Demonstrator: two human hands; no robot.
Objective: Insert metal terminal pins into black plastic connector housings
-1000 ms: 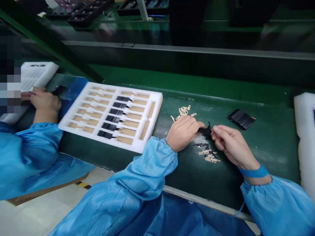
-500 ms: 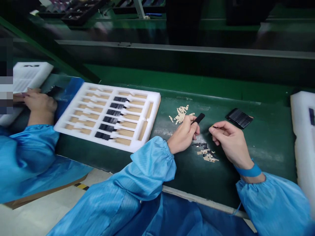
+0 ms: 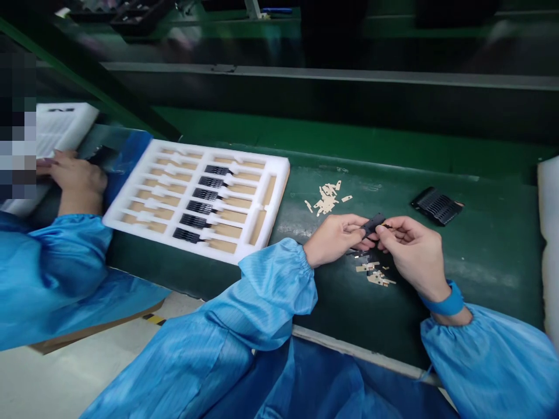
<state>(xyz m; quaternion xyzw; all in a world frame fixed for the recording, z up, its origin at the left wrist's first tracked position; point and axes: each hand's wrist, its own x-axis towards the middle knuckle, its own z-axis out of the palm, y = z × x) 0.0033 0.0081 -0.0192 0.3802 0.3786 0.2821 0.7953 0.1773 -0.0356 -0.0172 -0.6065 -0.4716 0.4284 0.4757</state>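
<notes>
My left hand point(image 3: 338, 237) is closed on a small flat black part point(image 3: 374, 223). Against that part's right end, the fingertips of my right hand point(image 3: 413, 247) pinch a tiny dark piece with a yellowish spot point(image 3: 385, 225), too small to name. Below the hands lies a loose heap of small beige and black pieces point(image 3: 376, 276). Farther back, beyond my left hand, thin beige pieces point(image 3: 326, 198) are scattered in a pile. A stack of slotted black parts point(image 3: 437, 205) rests beyond my right hand.
A white foam tray point(image 3: 283, 180) on the left holds several slotted black parts in one column of its pockets. Another white foam block point(image 3: 551, 233) stands at the right edge. A co-worker's hand point(image 3: 81, 180) and blue sleeve occupy the far left of the green bench point(image 3: 480, 279).
My hands have come together; the black part now meets the tiny piece in my right fingertips. The whole view has shifted slightly.
</notes>
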